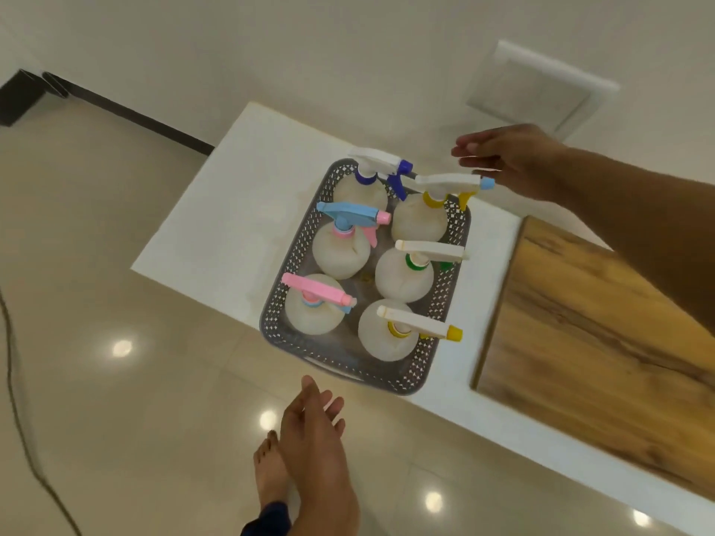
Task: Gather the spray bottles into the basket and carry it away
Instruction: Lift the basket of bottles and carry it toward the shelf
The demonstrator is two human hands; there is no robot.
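Note:
A grey perforated basket (307,234) stands on the white table (232,210), its near end jutting past the table's edge. Several white spray bottles stand upright inside in two rows. Among them are one with a dark blue trigger (381,164), one with a light blue and pink head (350,216) and one with a pink head (315,292). My right hand (507,158) hovers open just beyond the basket's far right corner, fingers spread, touching nothing. My left hand (313,431) is open below the basket's near end, a short gap from it.
A wooden panel (596,323) forms the table's right part. Glossy beige floor tiles (116,342) lie on the left and below. A dark cable (23,439) runs along the floor at far left. My bare foot (269,470) shows under my left hand.

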